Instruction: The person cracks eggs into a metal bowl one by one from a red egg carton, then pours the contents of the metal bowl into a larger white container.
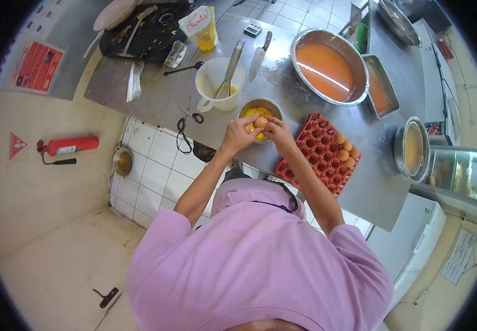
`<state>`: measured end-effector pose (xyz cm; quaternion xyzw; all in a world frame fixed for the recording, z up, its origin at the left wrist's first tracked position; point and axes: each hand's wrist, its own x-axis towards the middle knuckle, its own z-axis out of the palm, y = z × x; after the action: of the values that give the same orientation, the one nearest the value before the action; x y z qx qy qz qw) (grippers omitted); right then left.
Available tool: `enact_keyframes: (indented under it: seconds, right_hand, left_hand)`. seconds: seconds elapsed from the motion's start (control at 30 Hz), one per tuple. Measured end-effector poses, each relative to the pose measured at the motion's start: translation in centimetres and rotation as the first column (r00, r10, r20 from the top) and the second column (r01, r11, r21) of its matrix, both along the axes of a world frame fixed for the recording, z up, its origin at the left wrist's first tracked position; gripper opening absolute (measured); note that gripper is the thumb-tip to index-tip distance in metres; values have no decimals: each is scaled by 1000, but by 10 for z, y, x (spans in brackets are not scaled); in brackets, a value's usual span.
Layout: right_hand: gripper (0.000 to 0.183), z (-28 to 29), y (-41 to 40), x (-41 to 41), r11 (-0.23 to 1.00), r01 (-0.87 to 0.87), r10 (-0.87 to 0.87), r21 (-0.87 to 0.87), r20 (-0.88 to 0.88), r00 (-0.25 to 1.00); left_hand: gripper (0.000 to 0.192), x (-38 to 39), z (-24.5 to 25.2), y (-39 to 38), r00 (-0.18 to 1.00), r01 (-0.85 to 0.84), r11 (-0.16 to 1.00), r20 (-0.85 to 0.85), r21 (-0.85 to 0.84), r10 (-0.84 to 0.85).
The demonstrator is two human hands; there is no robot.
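Observation:
A brown egg [261,122] is held between the fingertips of both hands, with what looks like a crack in its shell. My left hand [238,133] grips it from the left and my right hand [280,133] from the right. Directly beneath is a round metal bowl [280,109] holding several egg yolks [259,111]; the hands hide its near part. To the right lies a red plastic egg tray [314,138], most of its cups bare. Several brown eggs [347,145] sit in the cups along its right side.
Behind the bowl stands a white plastic jug [205,78] with a wire whisk [231,68] in it. A knife [259,58] and scissors [186,118] lie on the steel table [371,198]. A large metal basin [325,66] of orange liquid is at the back right. A metal pot [412,149] stands far right.

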<state>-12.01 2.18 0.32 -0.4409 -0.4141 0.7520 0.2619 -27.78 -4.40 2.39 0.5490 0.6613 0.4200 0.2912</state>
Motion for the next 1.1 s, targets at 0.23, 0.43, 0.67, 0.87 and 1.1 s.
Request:
enact_keyframes:
  seconds: [0.23,0.43,0.67,0.87,1.1]
  right_hand:
    - [31,-26,-46,-28,947,-232,195,-222,-177,965]
    - [44,4,-91,-80,735,-457,446,-501,-150,882]
    - [46,24,-79,-35,822,-532,550,-204,42,834]
    - [39,35,-59,57,911,-304,154,279,452,878]
    - [36,30,40,199,505,-650,-449,568,816,365]
  left_hand:
    - [49,-22,6,-75,996,-75,997,-50,-18,74]
    - [44,-34,-22,-165,884,-436,894,137,-102,447]
    - [50,-50,-131,-183,585,-617,568,167,-544,794]
    - [70,-68,-188,-169,483,-539,419,139,-731,865]
    - [31,-69,-126,-184,409,-246,611,490,-753,769]
